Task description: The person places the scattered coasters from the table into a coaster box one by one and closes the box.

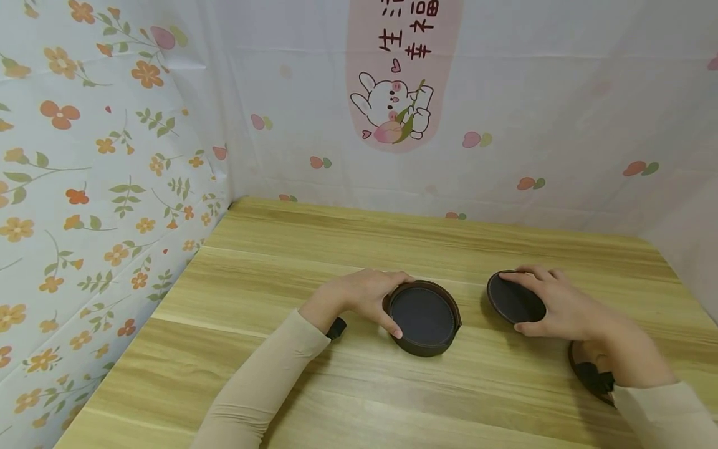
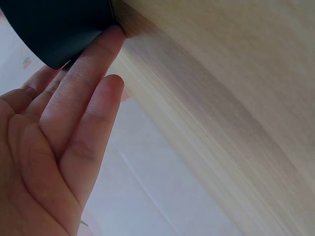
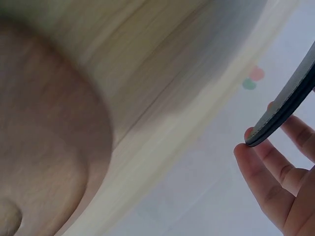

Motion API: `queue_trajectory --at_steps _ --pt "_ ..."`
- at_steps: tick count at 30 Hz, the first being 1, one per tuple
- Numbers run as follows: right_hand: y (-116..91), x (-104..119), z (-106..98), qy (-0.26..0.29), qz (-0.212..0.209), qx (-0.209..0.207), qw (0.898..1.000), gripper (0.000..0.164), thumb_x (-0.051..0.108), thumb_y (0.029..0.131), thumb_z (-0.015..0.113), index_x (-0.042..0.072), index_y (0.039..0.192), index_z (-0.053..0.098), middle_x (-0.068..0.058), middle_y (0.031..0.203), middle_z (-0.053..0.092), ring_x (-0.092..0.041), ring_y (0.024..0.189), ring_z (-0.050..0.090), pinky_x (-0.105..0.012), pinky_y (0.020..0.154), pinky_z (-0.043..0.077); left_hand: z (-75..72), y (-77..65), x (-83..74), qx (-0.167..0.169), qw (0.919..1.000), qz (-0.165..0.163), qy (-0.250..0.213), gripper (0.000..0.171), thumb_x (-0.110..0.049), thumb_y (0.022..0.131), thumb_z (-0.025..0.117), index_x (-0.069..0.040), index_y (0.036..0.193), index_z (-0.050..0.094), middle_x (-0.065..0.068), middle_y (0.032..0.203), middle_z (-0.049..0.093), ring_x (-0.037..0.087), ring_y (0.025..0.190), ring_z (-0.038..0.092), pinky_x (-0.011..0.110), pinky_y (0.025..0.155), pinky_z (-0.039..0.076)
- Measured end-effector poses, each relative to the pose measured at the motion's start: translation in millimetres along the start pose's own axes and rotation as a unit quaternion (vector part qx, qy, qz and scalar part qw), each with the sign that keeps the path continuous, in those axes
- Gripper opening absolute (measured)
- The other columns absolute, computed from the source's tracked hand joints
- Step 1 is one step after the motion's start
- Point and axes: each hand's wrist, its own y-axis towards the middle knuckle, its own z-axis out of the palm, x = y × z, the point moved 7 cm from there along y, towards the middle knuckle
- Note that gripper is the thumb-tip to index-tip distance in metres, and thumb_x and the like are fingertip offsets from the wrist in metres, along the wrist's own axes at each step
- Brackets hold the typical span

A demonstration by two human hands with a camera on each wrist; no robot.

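Observation:
My left hand (image 1: 367, 298) holds the side of a round, dark brown coaster holder (image 1: 424, 351) on the table, thumb at its near rim and fingers at the far side. A black coaster (image 1: 422, 313) lies inside the holder. In the left wrist view, extended fingers (image 2: 81, 93) touch the dark wall of the holder (image 2: 64, 29). To the right, my right hand (image 1: 566, 305) pinches a round black coaster (image 1: 512, 300) by its edge, tilted above the table. That coaster (image 3: 288, 101) appears edge-on in the right wrist view, fingertips at its rim.
Under my right wrist lies another round, dark-rimmed disc (image 1: 589, 368), partly hidden by the arm. A blurred brown round thing (image 3: 49, 123) fills the left of the right wrist view. The wood-grain table (image 1: 314, 249) meets printed cloth walls (image 1: 280, 125) at the back and left.

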Motion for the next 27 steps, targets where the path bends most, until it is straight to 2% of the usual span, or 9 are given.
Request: queue_trajectory --at_steps 6,16,27 --pt "2.6 17.4 -0.8 0.000 -0.014 -0.012 1.000 0.085 0.045 0.074 0.084 0.024 0.147 0.045 -0.018 0.145 0.041 -0.044 0.116 0.041 -0.054 0.075 0.049 -0.1 -0.1 1.1 0.001 1.0000 -0.003 -0.001 0.100 -0.055 0.073 0.084 -0.019 0.152 0.035 -0.003 0.142 0.057 0.015 0.127 0.057 0.033 0.106 0.046" --pt "9.9 50.9 0.0 0.006 -0.040 -0.035 0.999 0.082 0.043 0.074 0.083 0.026 0.146 0.048 -0.012 0.148 0.039 -0.040 0.121 0.041 -0.052 0.079 0.050 -1.4 -0.9 0.8 0.003 1.0000 -0.006 -0.002 0.099 -0.055 0.073 0.083 -0.021 0.152 0.036 -0.004 0.140 0.058 0.016 0.124 0.058 0.033 0.105 0.046" --pt "21.2 77.9 10.2 0.033 -0.072 -0.041 0.996 0.080 0.039 0.074 0.084 0.026 0.145 0.050 -0.010 0.150 0.040 -0.034 0.122 0.041 -0.048 0.081 0.050 -0.5 0.3 2.1 0.004 1.0000 -0.001 -0.008 0.098 -0.055 0.073 0.083 -0.020 0.152 0.036 -0.004 0.140 0.057 0.014 0.122 0.059 0.030 0.103 0.047"
